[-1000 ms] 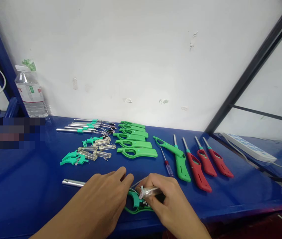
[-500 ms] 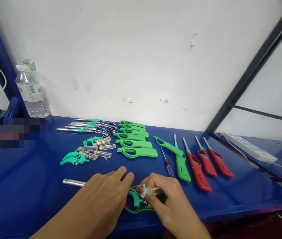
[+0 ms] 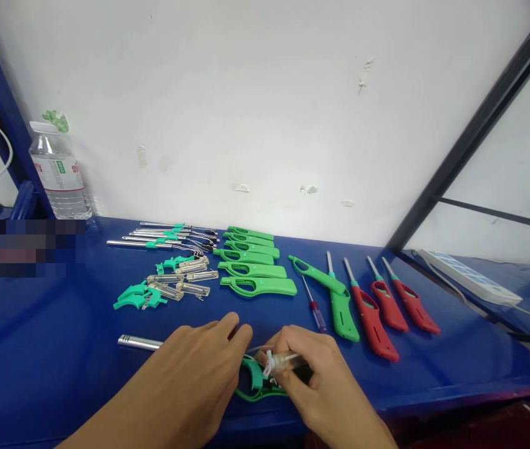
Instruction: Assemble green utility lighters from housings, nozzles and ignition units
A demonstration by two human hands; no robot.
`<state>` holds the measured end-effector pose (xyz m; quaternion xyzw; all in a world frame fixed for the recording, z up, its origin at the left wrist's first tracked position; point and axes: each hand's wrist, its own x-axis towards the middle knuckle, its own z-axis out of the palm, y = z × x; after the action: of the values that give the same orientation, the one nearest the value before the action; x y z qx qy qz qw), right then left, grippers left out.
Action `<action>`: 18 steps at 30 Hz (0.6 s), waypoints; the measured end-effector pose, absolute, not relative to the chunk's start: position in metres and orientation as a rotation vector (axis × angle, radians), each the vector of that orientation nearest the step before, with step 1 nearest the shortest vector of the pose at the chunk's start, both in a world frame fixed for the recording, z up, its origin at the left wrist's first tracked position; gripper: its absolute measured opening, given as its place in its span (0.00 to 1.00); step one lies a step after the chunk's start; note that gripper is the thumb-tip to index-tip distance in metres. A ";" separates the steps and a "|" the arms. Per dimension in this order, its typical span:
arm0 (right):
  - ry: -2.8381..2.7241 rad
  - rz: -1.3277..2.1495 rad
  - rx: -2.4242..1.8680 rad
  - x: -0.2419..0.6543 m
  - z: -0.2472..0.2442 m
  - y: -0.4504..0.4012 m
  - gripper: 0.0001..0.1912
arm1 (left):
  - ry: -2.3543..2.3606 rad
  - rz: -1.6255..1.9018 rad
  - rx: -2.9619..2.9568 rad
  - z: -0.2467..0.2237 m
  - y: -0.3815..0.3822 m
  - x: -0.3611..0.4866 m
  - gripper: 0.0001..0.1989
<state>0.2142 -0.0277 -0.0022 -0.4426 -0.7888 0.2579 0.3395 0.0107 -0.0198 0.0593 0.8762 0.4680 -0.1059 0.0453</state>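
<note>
Near the table's front edge lies a green half-shell of a long-neck lighter (image 3: 265, 395), with a teal trigger (image 3: 254, 376) and thin wires in it. Its metal tube (image 3: 139, 342) sticks out to the left from under my left hand (image 3: 204, 374). That hand is closed over the tube end of the lighter, its fingertips hidden beneath. My right hand (image 3: 316, 377) pinches a clear fuel tank (image 3: 288, 361) with a whitish valve, just above the shell's handle. Whether the tank touches the shell I cannot tell.
Behind my hands lie several green shells (image 3: 260, 286), clear tanks (image 3: 193, 289), teal triggers (image 3: 136, 295) and metal tubes with wires (image 3: 153, 245). To the right are a screwdriver (image 3: 316, 315), a green lighter (image 3: 343, 315) and red lighters (image 3: 377, 327). A water bottle (image 3: 60, 181) stands back left.
My right hand has tilted the fuel tank very slightly, its valve end dipping toward the shell. My left hand stays in place.
</note>
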 end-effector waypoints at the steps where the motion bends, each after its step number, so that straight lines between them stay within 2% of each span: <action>1: -2.058 0.666 -1.159 0.214 -0.002 -0.028 0.14 | 1.428 -0.326 2.678 0.060 -0.020 0.010 0.25; 18: -2.073 0.643 -1.172 0.214 -0.001 -0.027 0.14 | 1.428 -0.286 2.679 0.058 -0.019 0.008 0.23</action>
<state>0.2145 -0.0273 -0.0014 -0.4484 -0.7929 0.2460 0.3312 0.0077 -0.0187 0.0579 0.8776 0.4678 -0.0937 0.0464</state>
